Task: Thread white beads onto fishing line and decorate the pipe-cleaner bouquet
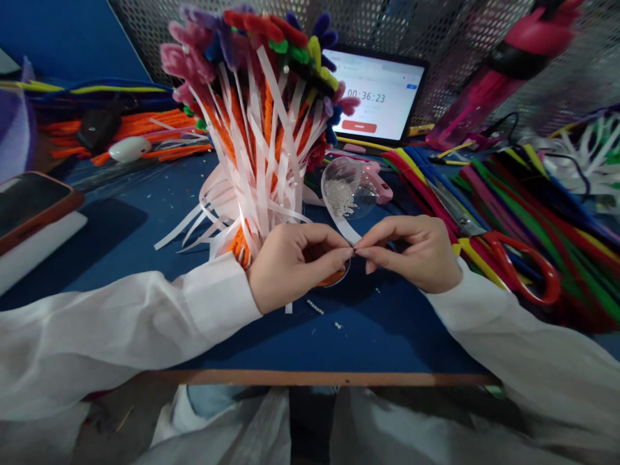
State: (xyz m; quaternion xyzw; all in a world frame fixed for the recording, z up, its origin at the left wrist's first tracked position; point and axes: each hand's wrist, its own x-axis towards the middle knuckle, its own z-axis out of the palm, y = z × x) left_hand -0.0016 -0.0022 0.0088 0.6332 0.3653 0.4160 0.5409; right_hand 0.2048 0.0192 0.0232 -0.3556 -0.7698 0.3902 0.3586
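My left hand (303,261) and my right hand (414,252) meet above the blue table, thumb and forefinger of each pinched together. Between the touching fingertips is a tiny dark thing, too small to name. A strip of white ribbon (347,228) runs down to the fingertips; whether they grip it is unclear. Beside my left hand stands a bouquet of pipe-cleaner flowers (261,129) with orange stems and many hanging white ribbons. Partly hidden behind that hand is a round thing with an orange inside (334,279). Small beads (314,306) lie below my hands.
A clear dish of beads (341,194) sits behind my hands, near a pink glue gun (378,182). Orange-handled scissors (527,271) lie on coloured pipe cleaners (557,219) at right. At the back are a tablet (375,97) and pink bottle (504,77); a phone (33,203) is left.
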